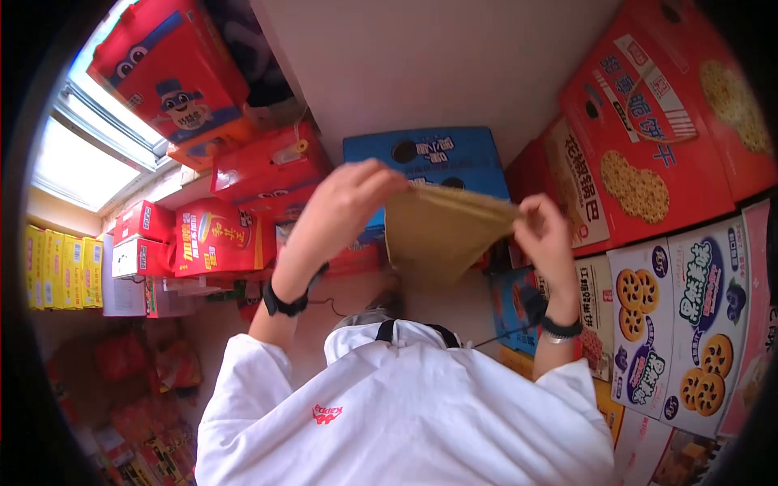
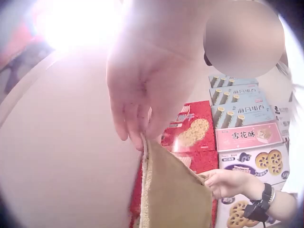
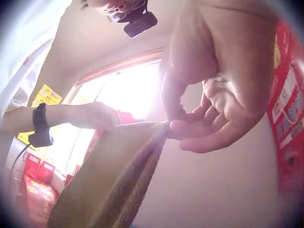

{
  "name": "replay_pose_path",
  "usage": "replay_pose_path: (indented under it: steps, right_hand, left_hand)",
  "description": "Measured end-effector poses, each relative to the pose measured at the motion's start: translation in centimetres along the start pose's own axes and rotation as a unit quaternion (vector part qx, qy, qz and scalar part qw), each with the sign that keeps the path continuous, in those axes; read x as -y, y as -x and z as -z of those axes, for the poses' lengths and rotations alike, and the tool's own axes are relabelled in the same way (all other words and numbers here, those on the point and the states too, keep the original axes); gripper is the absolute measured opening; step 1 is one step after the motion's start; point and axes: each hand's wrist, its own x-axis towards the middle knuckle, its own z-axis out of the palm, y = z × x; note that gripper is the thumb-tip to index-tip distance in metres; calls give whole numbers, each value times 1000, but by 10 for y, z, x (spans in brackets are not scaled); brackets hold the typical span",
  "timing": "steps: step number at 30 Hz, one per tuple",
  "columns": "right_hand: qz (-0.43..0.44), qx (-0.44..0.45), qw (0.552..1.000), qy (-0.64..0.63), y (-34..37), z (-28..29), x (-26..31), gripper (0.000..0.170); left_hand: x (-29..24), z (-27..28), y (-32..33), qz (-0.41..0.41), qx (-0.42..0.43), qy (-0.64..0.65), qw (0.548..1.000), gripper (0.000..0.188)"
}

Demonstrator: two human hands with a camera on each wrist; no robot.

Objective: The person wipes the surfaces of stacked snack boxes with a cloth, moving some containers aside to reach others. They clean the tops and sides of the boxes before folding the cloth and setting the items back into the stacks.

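A yellowish-brown cloth (image 1: 442, 231) hangs stretched between both hands in front of the person's chest. The left hand (image 1: 350, 202) pinches one upper corner; in the left wrist view a stitched edge runs down from those fingers (image 2: 135, 137). At the opposite upper corner the right hand (image 1: 545, 231) pinches the cloth between thumb and fingertips. The right wrist view shows the cloth (image 3: 111, 166) falling in a fold, its inner side looking fuzzy like a towel. Dark bands with small cameras sit on both wrists.
A blue carton (image 1: 425, 146) stands behind the cloth against a pale wall. Red cracker cartons (image 1: 640, 121) and a white cookie carton (image 1: 689, 316) are stacked at the right. Red gift boxes (image 1: 223, 235) and yellow boxes (image 1: 65, 267) line the left, below a bright window (image 1: 85, 166).
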Motion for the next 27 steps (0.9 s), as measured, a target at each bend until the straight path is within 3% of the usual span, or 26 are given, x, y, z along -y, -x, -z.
replay_pose_path:
  steps: [1,3,6,8,9,11,17,22,25,27]
  right_hand:
    - [45,-17,999,0,-22,0,4,11]
    - [74,-35,993,-80,-56,-8,30,11]
    - [110,-31,988,-106,-81,-15,47,10]
    - [132,-35,982,-130,-87,-24,43,10]
    - [118,-23,984,-131,-87,-28,33,10]
    - [85,5,987,-138,-84,-37,2,10]
    - [-47,12,994,99,-16,-80,-112,9]
    - [-190,22,978,81,39,-102,-151,10]
    - [-174,-10,982,75,34,-108,-148,10]
    - [-163,-13,983,86,19,-106,-142,11]
  left_hand:
    - [9,10,-14,-13,-39,-16,999,20]
    - [23,32,-38,-34,-60,-30,997,16]
    - [35,50,-55,-66,-99,-47,992,15]
    - [44,53,-55,-74,-111,-4,991,16]
    - [48,51,-51,-75,-109,-5,991,16]
    - [57,32,-31,10,-43,35,998,17]
    - [77,-69,78,159,151,160,962,13]
    - [75,-118,144,209,208,231,927,12]
    - [71,-115,136,216,229,244,917,15]
    - [82,-115,123,192,187,231,935,15]
